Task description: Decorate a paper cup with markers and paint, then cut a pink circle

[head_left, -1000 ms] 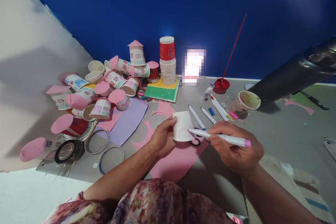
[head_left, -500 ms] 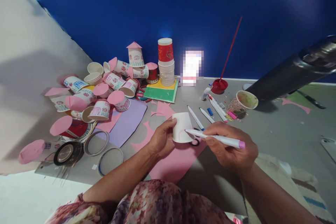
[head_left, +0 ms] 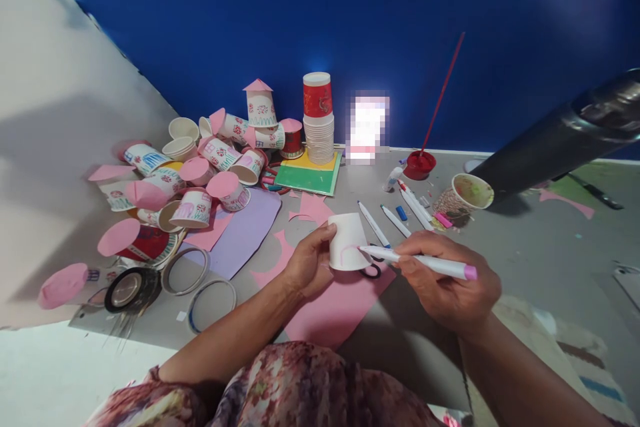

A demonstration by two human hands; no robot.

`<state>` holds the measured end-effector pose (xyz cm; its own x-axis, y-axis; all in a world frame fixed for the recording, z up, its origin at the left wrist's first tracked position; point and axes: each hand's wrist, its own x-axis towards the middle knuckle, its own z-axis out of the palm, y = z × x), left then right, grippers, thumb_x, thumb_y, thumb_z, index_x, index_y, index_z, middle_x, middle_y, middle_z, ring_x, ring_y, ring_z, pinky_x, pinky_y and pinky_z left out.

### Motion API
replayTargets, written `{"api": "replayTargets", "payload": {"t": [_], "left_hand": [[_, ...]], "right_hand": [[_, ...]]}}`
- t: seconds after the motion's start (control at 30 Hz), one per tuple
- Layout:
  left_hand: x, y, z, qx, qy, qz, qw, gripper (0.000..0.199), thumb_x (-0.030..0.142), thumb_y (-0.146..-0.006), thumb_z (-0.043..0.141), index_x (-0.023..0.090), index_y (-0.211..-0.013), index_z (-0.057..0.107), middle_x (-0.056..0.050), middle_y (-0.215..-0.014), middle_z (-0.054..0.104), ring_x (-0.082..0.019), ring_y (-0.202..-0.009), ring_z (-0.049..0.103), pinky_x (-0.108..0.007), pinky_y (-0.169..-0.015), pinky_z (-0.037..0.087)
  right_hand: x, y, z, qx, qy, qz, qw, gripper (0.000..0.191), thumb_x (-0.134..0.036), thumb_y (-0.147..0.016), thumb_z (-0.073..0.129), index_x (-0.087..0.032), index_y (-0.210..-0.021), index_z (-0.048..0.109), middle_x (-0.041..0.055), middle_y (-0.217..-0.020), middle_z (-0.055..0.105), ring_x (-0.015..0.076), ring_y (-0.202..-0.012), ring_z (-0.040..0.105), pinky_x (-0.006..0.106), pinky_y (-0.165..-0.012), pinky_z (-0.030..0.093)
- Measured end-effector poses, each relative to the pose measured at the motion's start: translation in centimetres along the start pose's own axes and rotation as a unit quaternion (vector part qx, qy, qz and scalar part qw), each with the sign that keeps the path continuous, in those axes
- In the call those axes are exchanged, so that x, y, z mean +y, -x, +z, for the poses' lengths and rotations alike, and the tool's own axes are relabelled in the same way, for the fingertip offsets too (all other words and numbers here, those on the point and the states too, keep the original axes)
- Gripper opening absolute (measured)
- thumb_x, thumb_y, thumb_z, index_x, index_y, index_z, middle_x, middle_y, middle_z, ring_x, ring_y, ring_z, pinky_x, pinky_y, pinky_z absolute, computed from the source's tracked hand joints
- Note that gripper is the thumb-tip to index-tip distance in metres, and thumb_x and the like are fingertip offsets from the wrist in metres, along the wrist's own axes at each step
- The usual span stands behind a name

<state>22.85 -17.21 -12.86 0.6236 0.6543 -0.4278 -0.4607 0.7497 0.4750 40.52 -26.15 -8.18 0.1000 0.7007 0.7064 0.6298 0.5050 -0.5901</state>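
Note:
My left hand (head_left: 311,260) grips a plain white paper cup (head_left: 347,233) by its left side, the cup upside down with its wide rim low. A thin pink arched line shows on the cup's wall. In my right hand (head_left: 450,280) is a white marker (head_left: 430,264) with a pink end, its tip at the cup's surface by the right end of that line. Under the cup lies a sheet of pink paper (head_left: 333,313). Behind the cup, black scissor handles (head_left: 371,271) are partly hidden.
Decorated cups with pink paper roofs (head_left: 225,190) are piled at the left, near tape rolls (head_left: 213,307). A tall cup stack (head_left: 319,120) stands at the back. Several markers (head_left: 373,223), a red dish (head_left: 420,164) holding a stick and a patterned cup (head_left: 463,195) lie right of centre.
The marker tip has moved slightly right along the cup, and the pink line has grown into a wider arch. My right hand has shifted right; my left hand keeps its hold.

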Motion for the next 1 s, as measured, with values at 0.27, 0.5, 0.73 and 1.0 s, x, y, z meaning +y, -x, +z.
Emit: {"api": "replayTargets", "payload": {"t": [0.27, 0.5, 0.73, 1.0], "left_hand": [[-0.06, -0.08, 0.04, 0.010, 0.001, -0.004, 1.000, 0.040, 0.031, -0.071, 0.082, 0.014, -0.105, 0.070, -0.008, -0.093, 0.074, -0.025, -0.084, 0.071, -0.037, -0.079, 0.058], [-0.10, -0.06, -0.11, 0.011, 0.004, -0.002, 1.000, 0.039, 0.031, -0.070, 0.084, 0.015, -0.104, 0.070, -0.006, -0.088, 0.072, -0.022, -0.080, 0.069, -0.035, -0.077, 0.056], [-0.15, -0.01, 0.11, -0.002, -0.020, 0.007, 1.000, 0.044, 0.033, -0.069, 0.086, 0.013, -0.106, 0.072, -0.009, -0.095, 0.075, -0.024, -0.085, 0.070, -0.036, -0.080, 0.058], [-0.42, -0.15, -0.06, -0.015, -0.060, 0.026, 0.998, 0.044, 0.034, -0.070, 0.088, 0.012, -0.105, 0.074, -0.009, -0.094, 0.075, -0.023, -0.084, 0.069, -0.033, -0.075, 0.057]], "right_hand": [[0.26, 0.20, -0.22, -0.001, 0.006, 0.001, 1.000, 0.011, -0.012, -0.091, 0.066, -0.022, -0.086, 0.069, -0.0003, -0.073, 0.075, 0.0139, -0.060, 0.069, 0.025, -0.058, 0.053], [0.20, 0.00, -0.22, -0.011, 0.006, -0.003, 1.000, 0.013, -0.010, -0.091, 0.065, -0.022, -0.085, 0.068, -0.0008, -0.071, 0.075, 0.0139, -0.059, 0.068, 0.025, -0.056, 0.052], [0.27, 0.24, -0.04, -0.016, 0.001, 0.001, 1.000, 0.010, -0.013, -0.091, 0.067, -0.022, -0.087, 0.069, -0.0004, -0.072, 0.077, 0.0146, -0.060, 0.070, 0.025, -0.058, 0.054], [0.22, 0.28, 0.25, -0.003, 0.008, -0.012, 1.000, 0.009, -0.015, -0.089, 0.068, -0.023, -0.090, 0.070, 0.0014, -0.074, 0.077, 0.0164, -0.060, 0.071, 0.026, -0.057, 0.056]]}}
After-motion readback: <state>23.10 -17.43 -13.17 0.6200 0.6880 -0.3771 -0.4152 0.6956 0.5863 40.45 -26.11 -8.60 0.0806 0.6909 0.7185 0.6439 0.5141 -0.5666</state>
